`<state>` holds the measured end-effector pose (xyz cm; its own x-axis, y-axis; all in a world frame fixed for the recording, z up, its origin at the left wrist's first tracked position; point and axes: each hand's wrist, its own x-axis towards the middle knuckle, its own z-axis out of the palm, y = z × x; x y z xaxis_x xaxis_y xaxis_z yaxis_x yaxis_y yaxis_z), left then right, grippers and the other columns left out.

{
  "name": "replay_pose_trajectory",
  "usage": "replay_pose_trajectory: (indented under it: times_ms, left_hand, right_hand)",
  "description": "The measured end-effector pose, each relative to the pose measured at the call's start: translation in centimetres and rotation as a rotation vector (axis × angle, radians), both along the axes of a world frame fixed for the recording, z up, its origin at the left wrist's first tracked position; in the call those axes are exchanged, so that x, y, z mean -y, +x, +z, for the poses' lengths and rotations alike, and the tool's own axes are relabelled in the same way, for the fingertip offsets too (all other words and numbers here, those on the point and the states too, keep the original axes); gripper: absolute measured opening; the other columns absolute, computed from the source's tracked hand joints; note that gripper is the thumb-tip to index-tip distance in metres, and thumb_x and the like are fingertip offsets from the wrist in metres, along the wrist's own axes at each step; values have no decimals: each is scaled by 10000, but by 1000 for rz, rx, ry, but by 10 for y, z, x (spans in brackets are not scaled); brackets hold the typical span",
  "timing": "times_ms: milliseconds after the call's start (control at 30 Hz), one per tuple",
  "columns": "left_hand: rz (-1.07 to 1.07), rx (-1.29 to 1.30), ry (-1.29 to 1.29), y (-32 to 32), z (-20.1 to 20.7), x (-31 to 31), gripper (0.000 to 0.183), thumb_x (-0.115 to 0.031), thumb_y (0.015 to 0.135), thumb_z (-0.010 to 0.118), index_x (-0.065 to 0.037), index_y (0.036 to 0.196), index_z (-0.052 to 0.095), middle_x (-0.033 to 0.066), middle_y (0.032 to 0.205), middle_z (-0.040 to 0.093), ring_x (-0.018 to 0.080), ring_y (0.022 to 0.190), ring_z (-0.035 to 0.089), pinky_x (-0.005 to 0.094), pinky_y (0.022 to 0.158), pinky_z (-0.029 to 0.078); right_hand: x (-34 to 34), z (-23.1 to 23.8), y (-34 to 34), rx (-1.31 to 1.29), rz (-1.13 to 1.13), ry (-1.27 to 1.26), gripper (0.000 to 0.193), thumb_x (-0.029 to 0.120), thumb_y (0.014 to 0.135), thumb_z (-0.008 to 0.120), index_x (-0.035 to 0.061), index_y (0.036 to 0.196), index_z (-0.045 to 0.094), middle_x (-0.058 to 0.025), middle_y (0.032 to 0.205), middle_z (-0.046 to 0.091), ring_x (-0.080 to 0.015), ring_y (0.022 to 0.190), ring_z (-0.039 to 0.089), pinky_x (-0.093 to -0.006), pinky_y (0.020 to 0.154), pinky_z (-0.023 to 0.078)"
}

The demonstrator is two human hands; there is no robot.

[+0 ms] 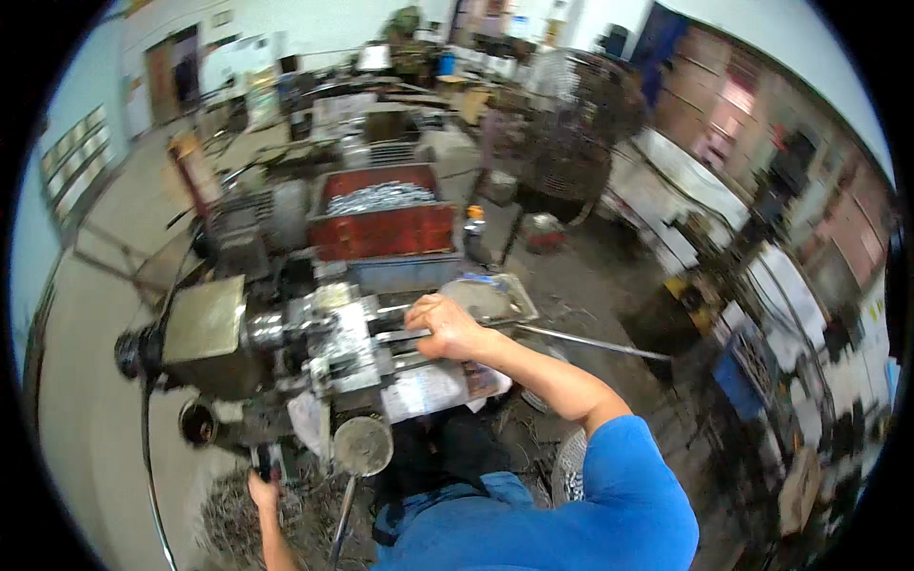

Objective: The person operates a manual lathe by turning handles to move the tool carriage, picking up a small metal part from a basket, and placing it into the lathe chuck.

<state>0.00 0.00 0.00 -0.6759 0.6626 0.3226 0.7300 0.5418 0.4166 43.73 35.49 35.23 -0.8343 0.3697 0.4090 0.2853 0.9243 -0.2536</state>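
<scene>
- Here we are at the lathe, on the left of the scene, its flat-topped housing left of the shiny spindle and the bright carriage right of that.
- Our right hand is out over the machine's right end, just right of the carriage, knuckles up, fingers curled downward. Clamped on a part or merely resting? We can't tell; the fingertips are hidden.
- Down on the near left, our left hand is at a dark handle low on the machine. It looks touching, but we can't make out whether the fingers close round it.
- Is a workpiece in the spindle? Too small and blurred for us to call.
- What's done, then: on the far side, the red bin carries a broad heap of small silvery parts. Finished pieces or waiting blanks, we can't say.
- Shavings litter the near-left floor, so we'd judge that plenty of cutting is behind this machine.
- What's left? We'd call this mid-run: both hands are out at the machine, and neither shows a part clear of it. How many pieces remain, nothing here lets us count.
</scene>
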Motion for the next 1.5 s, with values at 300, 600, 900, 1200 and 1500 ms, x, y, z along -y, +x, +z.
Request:
replay_pose_trajectory:
  times_ms: [300,600,900,1200,1500]
  left_hand:
    - [-77,-99,-652,-17,57,-56,196,-195,719,656,-39,832,621,167,825,646,345,830,623,432,676,504]
    - [107,360,-471,-30,39,43,348,-204,710,668,-16,998,621,187,887,650,351,809,620,417,724,494]
    - [221,926,-404,20,41,128,172,-60,738,591,67,854,599,142,628,614,226,425,584,335,377,487]
    - [149,839,-389,23,32,112,215,-102,743,582,46,894,621,122,633,622,203,475,613,294,394,453]
    - [60,707,-522,25,29,66,270,-171,735,605,9,930,656,155,729,668,226,640,665,333,628,534]
  right_hand:
    - [-4,-43,229,242,-809,-128,615,171,555,628,95,1163,567,-141,993,631,-321,933,568,-381,813,464]
    - [-5,-148,377,540,-1409,-116,434,167,647,608,96,1074,575,-117,1102,587,-299,1054,539,-403,941,387]
    - [129,-164,332,351,-1336,-183,280,188,548,628,62,782,539,-189,726,610,-400,712,591,-490,655,477]
    - [209,-161,245,-18,-1295,-447,262,210,576,575,13,747,553,-213,629,553,-379,617,564,-429,566,432]
    - [202,-132,232,-16,-1305,-516,317,251,576,590,14,786,567,-234,633,562,-415,637,569,-473,597,447]
